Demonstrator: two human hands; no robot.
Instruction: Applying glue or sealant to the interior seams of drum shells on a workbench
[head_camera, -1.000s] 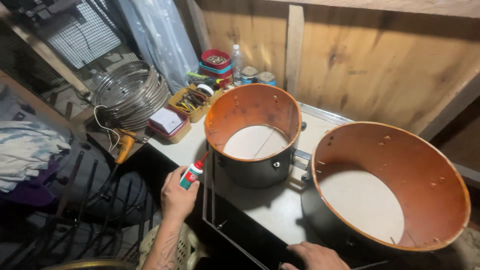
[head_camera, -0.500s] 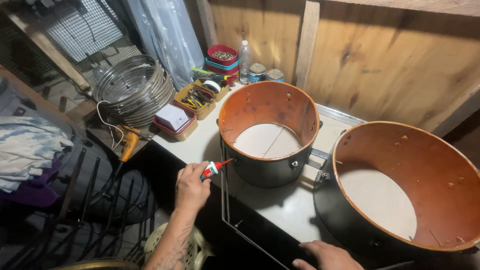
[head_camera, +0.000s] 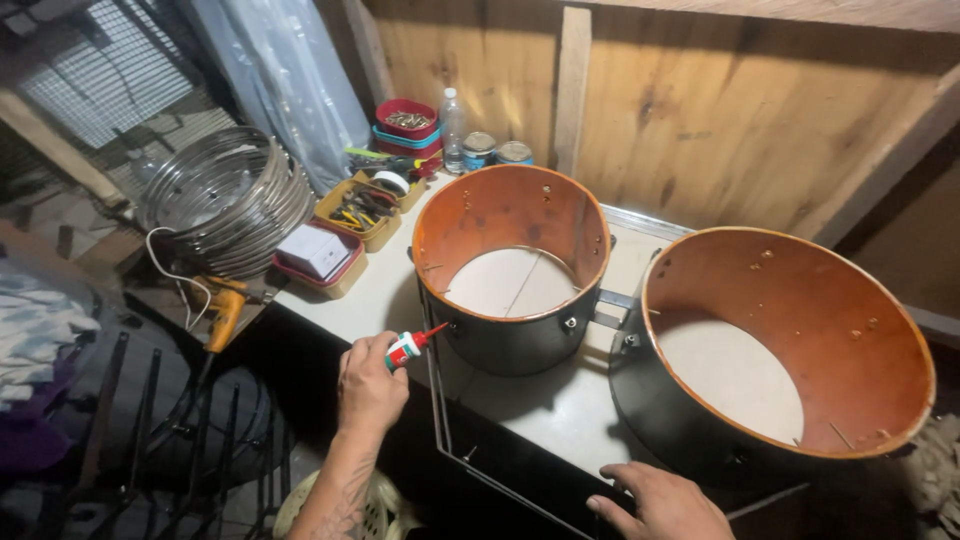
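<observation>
left hand (head_camera: 368, 385) gripping glue tube (head_camera: 408, 347) — nozzle at drum shell (head_camera: 512, 275)

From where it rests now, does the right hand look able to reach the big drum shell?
Probably yes. The right hand lies at the near edge of the table, just below the big drum shell, with nothing showing between them. The left hand holds a small glue bottle off to the side.

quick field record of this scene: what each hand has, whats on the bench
left hand: grips small glue tube, red nozzle at smaller drum shell
right hand: open, empty, at bench edge beside larger drum shell
shells: black outside, orange inside, open end up
bench left: metal hoops, tool trays
</observation>
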